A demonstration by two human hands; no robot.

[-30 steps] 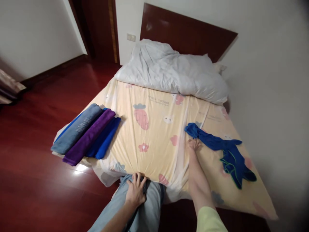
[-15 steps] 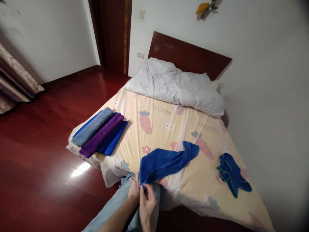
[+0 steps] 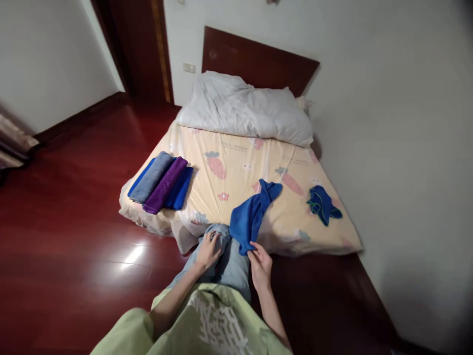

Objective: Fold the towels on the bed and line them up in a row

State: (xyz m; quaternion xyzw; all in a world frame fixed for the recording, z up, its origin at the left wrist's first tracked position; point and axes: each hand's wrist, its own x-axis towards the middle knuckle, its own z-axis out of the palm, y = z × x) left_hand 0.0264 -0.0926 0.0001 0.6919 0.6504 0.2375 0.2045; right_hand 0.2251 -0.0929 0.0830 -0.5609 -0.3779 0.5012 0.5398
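On the bed, the printed sheet looks like thin, smooth cloth. At the bed's near edge, the blue cloth is soft and matt. Behind the bed, the headboard resembles polished wood; beside it, the floor gleams, glossy.

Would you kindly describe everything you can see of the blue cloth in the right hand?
The blue cloth is plain and limp, with a soft, towel-like look. It lies loosely bunched, not spread flat: a broad nearer part narrows to a twisted far end on the patterned sheet. The right hand pinches its near end. Whether it touches the jeans is unclear.
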